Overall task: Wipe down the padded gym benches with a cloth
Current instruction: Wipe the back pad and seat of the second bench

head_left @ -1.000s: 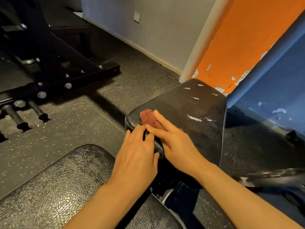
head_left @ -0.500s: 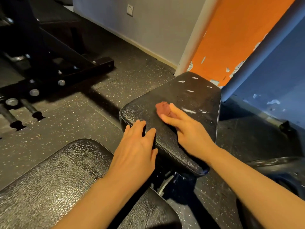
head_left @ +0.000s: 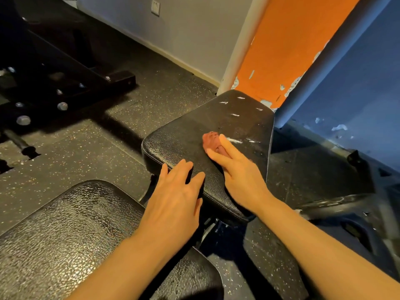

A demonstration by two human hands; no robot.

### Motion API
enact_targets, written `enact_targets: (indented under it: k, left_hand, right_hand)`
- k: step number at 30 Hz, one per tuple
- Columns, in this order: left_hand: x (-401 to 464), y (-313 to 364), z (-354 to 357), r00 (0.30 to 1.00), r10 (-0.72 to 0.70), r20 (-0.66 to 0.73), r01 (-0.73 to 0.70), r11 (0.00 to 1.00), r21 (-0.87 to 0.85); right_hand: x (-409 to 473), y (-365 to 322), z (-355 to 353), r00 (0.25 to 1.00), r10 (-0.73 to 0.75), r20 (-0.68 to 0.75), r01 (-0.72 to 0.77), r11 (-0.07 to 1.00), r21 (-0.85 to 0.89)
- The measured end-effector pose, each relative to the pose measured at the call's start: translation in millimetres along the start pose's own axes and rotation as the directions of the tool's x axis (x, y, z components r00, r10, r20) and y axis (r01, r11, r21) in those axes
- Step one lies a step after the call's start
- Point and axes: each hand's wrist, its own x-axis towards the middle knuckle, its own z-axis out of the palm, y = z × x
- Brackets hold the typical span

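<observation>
Cloth (head_left: 211, 141), a small reddish wad, lies mid-pad on the bench surface (head_left: 184, 139) under the right hand (head_left: 238, 169), whose grip presses it with straight fingers toward unwiped white streaks (head_left: 234, 141) at 2 o'clock, while the left hand (head_left: 175, 198) rests flat and empty on the near edge.

Far half of the seat pad (head_left: 238, 118) lies bare; orange wall (head_left: 281, 50) apparently close behind.

bench pads: 2 (head_left: 186, 137) (head_left: 65, 230) | cloths: 1 (head_left: 211, 141) | hands: 2 (head_left: 173, 204) (head_left: 240, 176) | wall sockets: 1 (head_left: 155, 7)
</observation>
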Motion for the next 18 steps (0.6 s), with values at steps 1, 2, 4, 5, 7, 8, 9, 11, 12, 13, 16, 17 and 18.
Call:
enact_targets:
  k: [1, 2, 4, 5, 7, 8, 9, 11, 12, 13, 16, 17, 18]
  left_hand:
    - [0.2, -0.3, -0.9, 1.0, 0.007, 0.005, -0.007, 1.0, -0.004]
    - [0.9, -1.3, -1.8, 1.0, 0.01, 0.006, -0.01, 1.0, -0.006]
    - [1.7, -4.4, -2.9, 1.0, 0.004, 0.005, -0.004, 1.0, -0.01]
    - [1.6, -4.8, -3.1, 1.0, 0.002, 0.009, -0.002, 1.0, -0.011]
    - [1.4, -2.9, -1.7, 1.0, 0.004, 0.026, -0.004, 1.0, -0.005]
    - [0.9, -2.0, -0.6, 0.999, 0.005, 0.032, -0.005, 1.0, -0.001]
    - [0.5, -1.7, 0.3, 0.999, 0.003, 0.033, -0.003, 1.0, 0.001]
    - [1.1, -3.0, 1.1, 1.0, 0.001, 0.026, -0.001, 1.0, 0.0]
    - [1.6, -4.5, 1.1, 1.0, 0.004, 0.022, -0.004, 1.0, -0.002]
    - [2.0, -6.0, 0.8, 1.0, 0.008, 0.016, -0.008, 1.0, -0.002]
    - [1.7, -6.3, 1.8, 1.0, 0.021, 0.003, -0.021, 1.0, 0.002]
    - [1.5, -4.1, 2.7, 0.999, 0.037, 0.008, -0.037, 0.999, 0.006]
    - [1.5, -2.2, 3.5, 0.998, 0.054, 0.017, -0.055, 0.998, 0.013]
  right_hand:
    - [-11.6, -0.3, 0.3, 0.998, -0.062, 0.01, 0.062, 0.998, -0.001]
    - [-25.0, 1.1, -1.4, 0.991, -0.128, 0.029, 0.128, 0.992, 0.009]
    - [-38.7, 15.2, -9.9, 0.98, -0.187, 0.074, 0.185, 0.982, 0.028]
    - [-37.4, 26.1, -15.7, 0.986, -0.148, 0.083, 0.146, 0.989, 0.027]
    - [-26.0, 45.8, -22.7, 0.998, 0.015, 0.056, -0.015, 1.0, 0.009]
    - [-20.4, 49.3, -22.7, 0.996, 0.086, 0.025, -0.087, 0.996, 0.004]
    - [-17.2, 47.5, -20.1, 0.992, 0.126, -0.003, -0.126, 0.992, 0.003]
    - [-23.4, 35.1, -14.2, 0.993, 0.114, -0.027, -0.114, 0.993, 0.012]
    - [-33.3, 29.7, -11.3, 0.998, 0.067, -0.01, -0.067, 0.998, 0.022]
    - [-44.7, 25.6, -10.5, 1.0, 0.006, 0.019, -0.007, 0.999, 0.041]
    - [-53.7, 38.4, -20.2, 0.989, -0.1, 0.107, 0.093, 0.993, 0.069]
    - [-47.6, 47.7, -23.7, 0.991, -0.062, 0.116, 0.054, 0.996, 0.068]
    - [-39.0, 55.7, -25.1, 0.995, -0.003, 0.096, -0.003, 0.998, 0.059]
